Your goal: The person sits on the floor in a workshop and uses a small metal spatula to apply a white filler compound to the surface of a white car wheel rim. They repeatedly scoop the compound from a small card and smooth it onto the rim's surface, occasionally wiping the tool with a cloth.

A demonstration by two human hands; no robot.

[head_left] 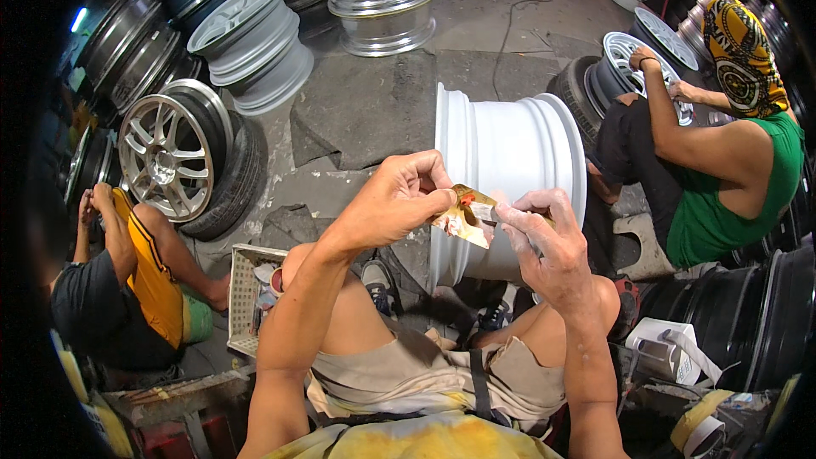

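My left hand pinches a small, shiny gold-coloured sheet between thumb and fingers. Pale paste and a red dab show on it. Opposite, my right hand has its fingers closed on a small flat blade that touches the sheet; its far part is hidden by the fingers. White dust coats the right fingertips. Both hands are held up over my lap, just in front of a pale grey wheel rim standing on its tread side between my feet.
At left, a person sits near a silver spoked wheel leaning on a tyre. Another person at right works on a wheel. A white basket stands by my left knee. Stacked rims stand at the back.
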